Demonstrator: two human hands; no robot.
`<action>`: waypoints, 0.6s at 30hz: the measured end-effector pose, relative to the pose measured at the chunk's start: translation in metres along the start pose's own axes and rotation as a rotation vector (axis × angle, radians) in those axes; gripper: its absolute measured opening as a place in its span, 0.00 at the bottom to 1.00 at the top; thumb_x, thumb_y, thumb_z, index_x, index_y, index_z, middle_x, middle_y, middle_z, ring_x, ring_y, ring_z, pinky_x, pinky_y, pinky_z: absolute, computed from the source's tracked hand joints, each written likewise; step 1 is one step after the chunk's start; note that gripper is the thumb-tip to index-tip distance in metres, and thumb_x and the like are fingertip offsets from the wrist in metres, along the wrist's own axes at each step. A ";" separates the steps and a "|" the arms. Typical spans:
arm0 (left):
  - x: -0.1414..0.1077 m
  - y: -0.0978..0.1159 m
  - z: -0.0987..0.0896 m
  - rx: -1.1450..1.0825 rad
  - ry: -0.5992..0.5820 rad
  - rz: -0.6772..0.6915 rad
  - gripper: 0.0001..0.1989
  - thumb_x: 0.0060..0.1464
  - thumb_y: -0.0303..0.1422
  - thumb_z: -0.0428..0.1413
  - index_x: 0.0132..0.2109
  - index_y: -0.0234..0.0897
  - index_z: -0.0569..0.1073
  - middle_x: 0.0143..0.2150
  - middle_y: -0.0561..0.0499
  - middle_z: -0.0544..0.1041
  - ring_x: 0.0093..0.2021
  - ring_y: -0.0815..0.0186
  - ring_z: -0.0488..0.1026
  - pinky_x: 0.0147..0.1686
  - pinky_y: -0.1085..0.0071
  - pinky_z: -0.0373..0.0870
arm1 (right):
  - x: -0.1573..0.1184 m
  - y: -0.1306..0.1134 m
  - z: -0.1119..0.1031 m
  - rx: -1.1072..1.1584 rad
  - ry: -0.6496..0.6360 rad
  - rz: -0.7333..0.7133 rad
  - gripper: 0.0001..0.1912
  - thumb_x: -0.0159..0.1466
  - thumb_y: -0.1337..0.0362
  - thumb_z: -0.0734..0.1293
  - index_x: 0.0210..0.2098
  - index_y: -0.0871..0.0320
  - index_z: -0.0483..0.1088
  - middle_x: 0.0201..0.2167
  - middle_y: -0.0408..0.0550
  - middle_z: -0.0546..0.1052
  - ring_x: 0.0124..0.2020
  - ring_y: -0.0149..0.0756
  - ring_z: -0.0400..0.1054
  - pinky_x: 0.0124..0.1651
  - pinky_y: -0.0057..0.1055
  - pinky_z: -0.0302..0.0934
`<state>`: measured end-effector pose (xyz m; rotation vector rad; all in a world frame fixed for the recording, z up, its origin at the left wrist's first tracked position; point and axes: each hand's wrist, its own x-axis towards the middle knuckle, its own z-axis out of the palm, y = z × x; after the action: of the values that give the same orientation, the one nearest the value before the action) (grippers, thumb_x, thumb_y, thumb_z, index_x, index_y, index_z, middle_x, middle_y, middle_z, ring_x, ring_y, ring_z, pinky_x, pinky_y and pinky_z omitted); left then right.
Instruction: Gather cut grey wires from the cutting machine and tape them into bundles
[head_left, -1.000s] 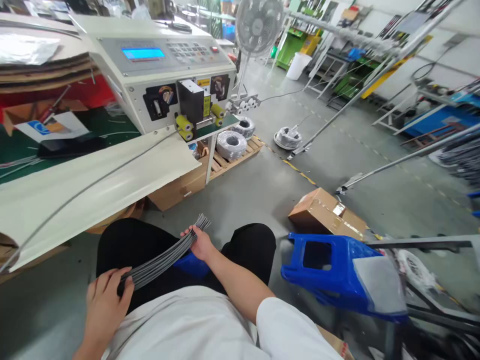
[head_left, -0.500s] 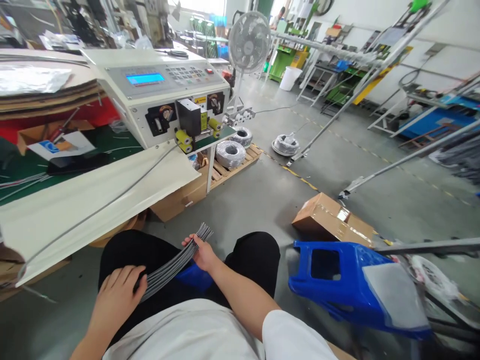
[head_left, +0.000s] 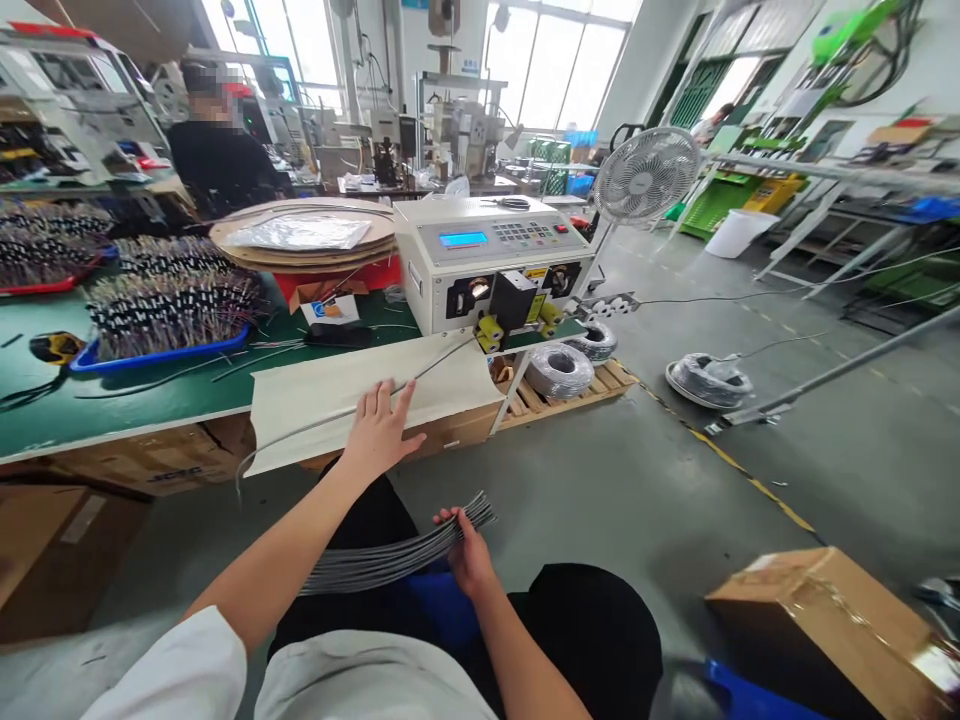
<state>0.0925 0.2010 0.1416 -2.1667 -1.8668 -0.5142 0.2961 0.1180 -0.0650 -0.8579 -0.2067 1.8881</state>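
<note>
Green bench (head_left: 34, 325) lies at nine o'clock in your view, your left hand (head_left: 377, 437) spread open over a single grey cable (head_left: 442, 361) toward eight, your right hand (head_left: 471, 560) gripping the cable bundle (head_left: 382, 566) at seven.

Head-worn view, forward and down

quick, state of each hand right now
Left hand: open, fingers spread over the cream sheet.
Right hand: closed, holding the grey cable bundle.

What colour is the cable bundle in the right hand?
The cable bundle is grey; it shows in the head view, the only one.
</note>
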 end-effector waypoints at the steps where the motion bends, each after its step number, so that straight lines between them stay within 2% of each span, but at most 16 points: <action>1: 0.001 0.000 0.002 0.016 -0.009 0.000 0.44 0.56 0.47 0.56 0.71 0.38 0.47 0.68 0.32 0.56 0.67 0.40 0.53 0.62 0.46 0.53 | 0.000 -0.001 0.000 -0.001 -0.002 0.003 0.16 0.52 0.52 0.77 0.35 0.54 0.76 0.35 0.46 0.81 0.40 0.42 0.76 0.47 0.40 0.66; 7: 0.000 0.002 0.003 0.065 -0.006 -0.025 0.39 0.59 0.43 0.52 0.72 0.39 0.46 0.63 0.34 0.61 0.64 0.43 0.58 0.59 0.49 0.57 | 0.004 -0.002 0.002 0.003 0.000 0.024 0.14 0.53 0.53 0.77 0.33 0.53 0.76 0.36 0.45 0.81 0.42 0.41 0.76 0.49 0.39 0.65; 12: -0.001 0.002 0.002 0.068 -0.057 -0.027 0.39 0.59 0.44 0.52 0.71 0.37 0.47 0.61 0.35 0.64 0.60 0.46 0.61 0.54 0.54 0.63 | 0.006 -0.002 0.006 0.022 -0.011 0.054 0.14 0.53 0.54 0.77 0.35 0.53 0.77 0.34 0.42 0.80 0.42 0.40 0.75 0.49 0.39 0.65; 15: -0.006 -0.005 -0.004 0.061 -0.091 -0.003 0.33 0.61 0.45 0.51 0.68 0.37 0.55 0.55 0.38 0.69 0.55 0.50 0.66 0.49 0.58 0.65 | 0.007 -0.004 0.006 0.026 -0.018 0.047 0.14 0.54 0.54 0.77 0.37 0.53 0.77 0.34 0.43 0.80 0.42 0.40 0.75 0.50 0.38 0.65; 18: -0.022 -0.017 -0.015 0.050 -0.080 0.039 0.20 0.64 0.43 0.47 0.58 0.41 0.67 0.47 0.45 0.74 0.48 0.58 0.70 0.43 0.65 0.66 | 0.009 -0.004 0.005 0.033 -0.015 0.045 0.15 0.54 0.55 0.76 0.38 0.54 0.77 0.33 0.44 0.81 0.41 0.40 0.76 0.50 0.39 0.65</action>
<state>0.0715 0.1776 0.1448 -2.2166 -1.8527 -0.3748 0.2938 0.1285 -0.0640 -0.8328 -0.1666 1.9346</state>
